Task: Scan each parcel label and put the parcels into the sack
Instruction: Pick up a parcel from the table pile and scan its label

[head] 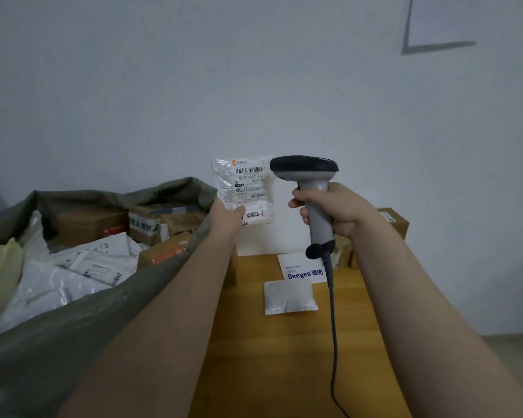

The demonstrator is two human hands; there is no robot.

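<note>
On the near part of the smooth, yellow-brown wooden table [284, 357] a dark round cable [333, 342] runs up from the bottom edge toward 12 o'clock, between two bare forearms. Further up the tabletop lie two flat packets: a square, soft white padded one [290, 298], and just beyond it, at its 12 o'clock, a white one printed with blue letters [301, 268], partly hidden behind the scanner's foot. At 9 o'clock of the table stands one wide-mouthed sack [73, 327] of dull grey-green woven cloth, open and holding a heap of crinkled white plastic mailers, at least one pale yellow bag and several brown cardboard boxes toward its far side. Above the packets, the left hand [225, 217] pinches the lower left corner of one small parcel [245, 191], a shiny, wrinkled clear-white pouch held upright with its printed barcode label facing the camera. At its 3 o'clock, close beside it but not touching, the right hand [337, 211] is wrapped firmly round the grey handle of one pistol-shaped scanner [310, 188], whose black oval head sits level with the label's top. At 3 o'clock of that hand, one more brown cardboard box [394, 220] rests against the plain white wall [254, 70].
</note>
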